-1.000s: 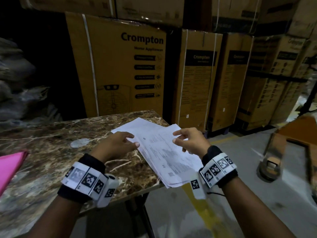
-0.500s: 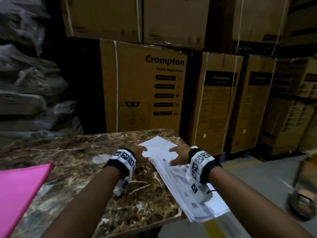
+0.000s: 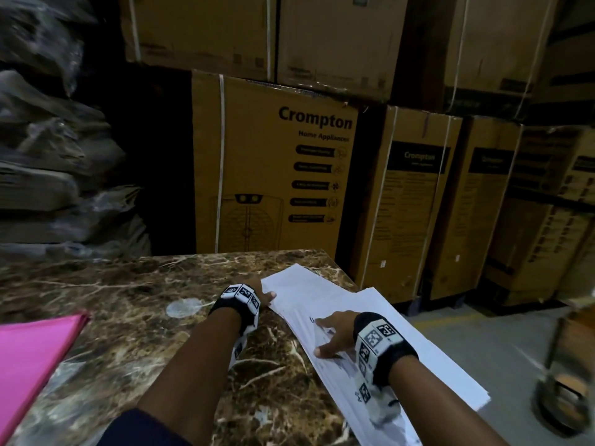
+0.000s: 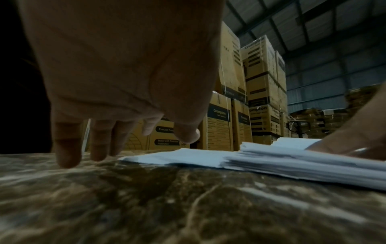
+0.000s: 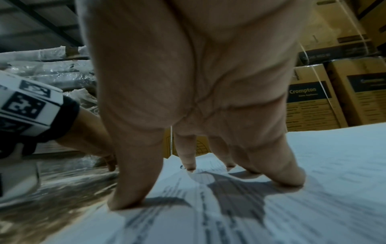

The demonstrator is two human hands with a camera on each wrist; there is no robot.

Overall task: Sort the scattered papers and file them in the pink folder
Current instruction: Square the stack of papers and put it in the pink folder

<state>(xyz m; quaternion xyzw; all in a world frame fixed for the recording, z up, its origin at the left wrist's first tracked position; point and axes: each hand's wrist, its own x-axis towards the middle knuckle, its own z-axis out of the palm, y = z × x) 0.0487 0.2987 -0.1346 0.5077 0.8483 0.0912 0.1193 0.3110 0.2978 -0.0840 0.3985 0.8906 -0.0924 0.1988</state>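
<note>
Fingers (image 5: 133,194) of the right hand (image 3: 335,336) are spread and nearly straight, their tips pressing down on the top printed sheet of the papers (image 3: 363,320); they hold nothing. The left hand (image 3: 260,292) is relaxed too, its fingers (image 4: 69,148) pointing down at the table (image 3: 128,317) just beside the near edge of the papers, gripping nothing.

From the head view, the papers lie as a loose white stack on the right end of the brown marbled table, with the near end of the stack hanging past the table edge. A pink folder (image 3: 29,358) lies at the table's left, well apart from both hands. Both forearms reach forward, and each wrist wears a black band with white coded markers. Stacked cartons (image 3: 273,169) printed "Crompton" stand behind the table.

Only the left wrist view shows the thickness of the stack (image 4: 292,158), many sheets with uneven edges, and one lower sheet sticking out toward the left fingertips. Whether those tips touch the table or that sheet, I cannot tell. A right fingertip rests on the stack's far side there.

Close up, the right wrist view shows the thumb and fingertips planted on the text, their shadows on the page (image 5: 271,214), and the left wrist band at the left.
</note>
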